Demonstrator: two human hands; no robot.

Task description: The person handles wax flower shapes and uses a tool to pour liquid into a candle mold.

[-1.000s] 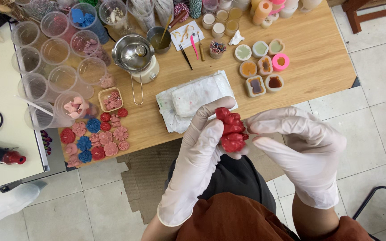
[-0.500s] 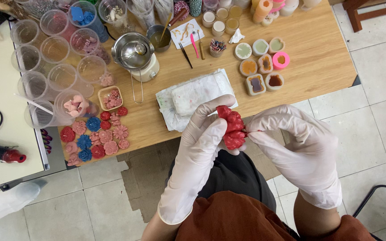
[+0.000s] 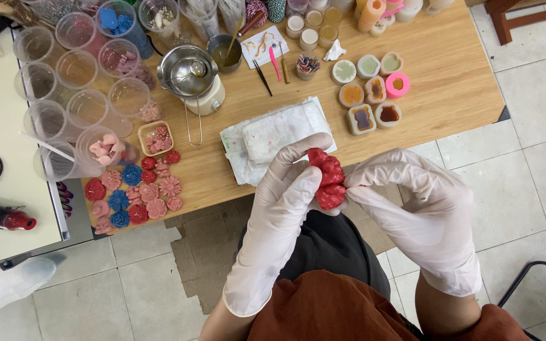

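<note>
Above the lap, red wax piece (image 3: 328,179) pinched between both gloved hands' fingers (image 3: 298,158)

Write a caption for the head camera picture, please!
Two gloved hands, left hand and right hand, hold a red wax flower above a wooden table.

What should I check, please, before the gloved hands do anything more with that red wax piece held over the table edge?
1. Left hand grips the red wax piece: ok.
2. Right hand fingertips touch its side: ok.
3. Both gloves intact: cannot tell.
4. White cloth pad lies free on the wooden table just beyond the piece: ok.
5. Finished wax flowers lie clear of the hands: ok.
6. Piece undamaged: cannot tell.
</note>
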